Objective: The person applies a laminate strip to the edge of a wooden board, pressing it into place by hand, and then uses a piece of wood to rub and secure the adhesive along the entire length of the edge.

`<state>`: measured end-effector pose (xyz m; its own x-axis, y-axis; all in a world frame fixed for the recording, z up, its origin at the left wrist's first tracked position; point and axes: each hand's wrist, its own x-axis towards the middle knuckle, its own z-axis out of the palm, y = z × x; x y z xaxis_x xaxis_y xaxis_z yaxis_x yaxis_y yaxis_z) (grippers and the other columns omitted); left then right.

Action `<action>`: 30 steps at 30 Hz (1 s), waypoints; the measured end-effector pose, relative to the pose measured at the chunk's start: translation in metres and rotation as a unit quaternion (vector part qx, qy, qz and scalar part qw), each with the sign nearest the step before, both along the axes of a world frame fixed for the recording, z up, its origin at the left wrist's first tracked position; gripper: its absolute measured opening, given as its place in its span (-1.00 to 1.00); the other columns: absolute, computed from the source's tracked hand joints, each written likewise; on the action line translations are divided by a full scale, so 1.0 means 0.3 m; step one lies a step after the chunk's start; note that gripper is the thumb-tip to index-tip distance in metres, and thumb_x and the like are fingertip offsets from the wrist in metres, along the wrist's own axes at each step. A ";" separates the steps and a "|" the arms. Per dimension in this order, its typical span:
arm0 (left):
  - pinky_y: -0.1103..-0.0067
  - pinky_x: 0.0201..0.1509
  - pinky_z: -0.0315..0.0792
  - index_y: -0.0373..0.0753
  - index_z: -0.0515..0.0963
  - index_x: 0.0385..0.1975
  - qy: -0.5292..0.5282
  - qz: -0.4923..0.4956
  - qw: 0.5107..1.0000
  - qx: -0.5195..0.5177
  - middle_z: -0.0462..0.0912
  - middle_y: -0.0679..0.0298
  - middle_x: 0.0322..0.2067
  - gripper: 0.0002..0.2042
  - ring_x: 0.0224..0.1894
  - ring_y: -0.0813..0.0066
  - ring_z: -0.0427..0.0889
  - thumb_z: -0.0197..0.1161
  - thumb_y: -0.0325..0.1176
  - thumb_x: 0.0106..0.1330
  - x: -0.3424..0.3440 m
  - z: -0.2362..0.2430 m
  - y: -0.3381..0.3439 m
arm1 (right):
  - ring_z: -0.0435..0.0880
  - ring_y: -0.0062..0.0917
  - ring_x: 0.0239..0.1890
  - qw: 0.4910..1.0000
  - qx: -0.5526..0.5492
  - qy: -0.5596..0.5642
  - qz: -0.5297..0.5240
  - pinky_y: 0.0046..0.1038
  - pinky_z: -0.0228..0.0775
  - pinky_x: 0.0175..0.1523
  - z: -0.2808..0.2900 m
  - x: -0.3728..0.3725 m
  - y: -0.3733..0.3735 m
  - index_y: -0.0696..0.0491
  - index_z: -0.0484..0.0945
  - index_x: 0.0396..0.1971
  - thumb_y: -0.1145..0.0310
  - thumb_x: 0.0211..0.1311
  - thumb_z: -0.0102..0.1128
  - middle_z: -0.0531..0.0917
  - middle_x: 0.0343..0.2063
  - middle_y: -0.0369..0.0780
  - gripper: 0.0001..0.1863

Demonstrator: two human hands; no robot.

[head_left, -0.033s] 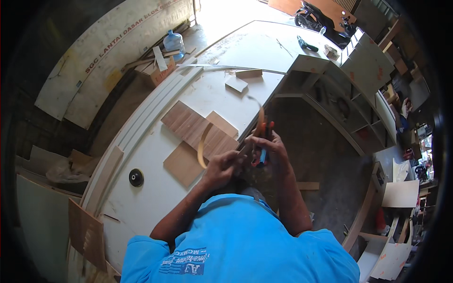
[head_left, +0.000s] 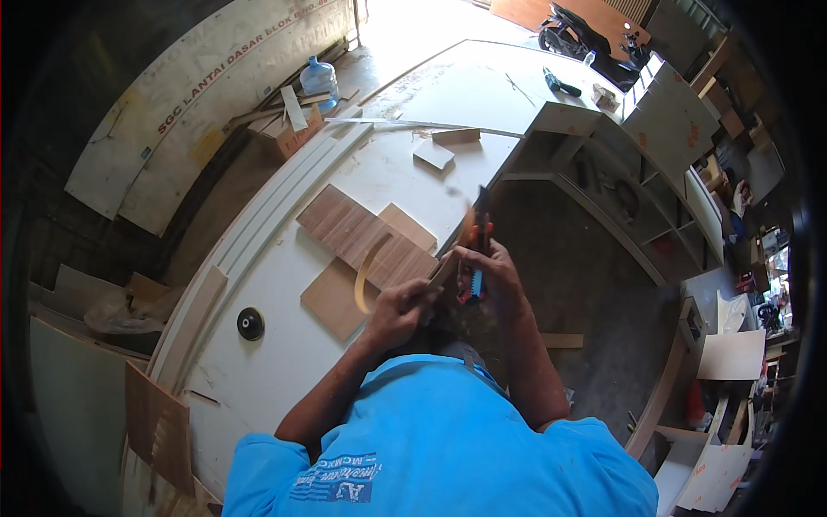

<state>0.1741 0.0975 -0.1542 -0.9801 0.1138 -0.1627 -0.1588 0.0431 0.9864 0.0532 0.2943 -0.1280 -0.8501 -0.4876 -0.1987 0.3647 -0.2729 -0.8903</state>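
My left hand is closed on a thin tan edging strip, which curls in loops over the boards; its exact grip is partly hidden by my fingers. My right hand grips a hand tool with black, orange and blue parts, held upright beside the strip at the bench's right edge. Just beyond my hands, a striped brown board lies across two plain wood pieces on the white worktop.
A black disc sits left on the worktop, small offcuts farther up. A cordless drill lies on the far panel. An open white cabinet frame stands right, a water jug and scooter beyond.
The tool's dark upper part has risen and shows more above my right hand. The curled strip has shifted slightly left, and my left hand has moved a little.
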 end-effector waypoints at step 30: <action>0.55 -0.31 0.61 -0.31 0.67 0.02 -0.074 0.244 0.951 0.175 0.72 0.25 -0.46 -0.71 -0.44 0.52 0.70 0.25 -0.21 0.53 0.486 0.056 -0.050 | 0.79 -0.42 -0.19 0.914 -0.014 -0.165 0.372 -0.37 0.69 -0.03 -0.230 -0.131 -0.403 0.19 0.59 0.03 -0.04 0.55 0.15 0.74 -0.22 -0.16 -0.48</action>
<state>0.3198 0.0827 -0.1375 -0.8995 -0.2765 -0.3383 -0.2131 -0.3982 0.8922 0.0139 0.1733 -0.1970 -0.1782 -0.9145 -0.3633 0.7049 0.1389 -0.6955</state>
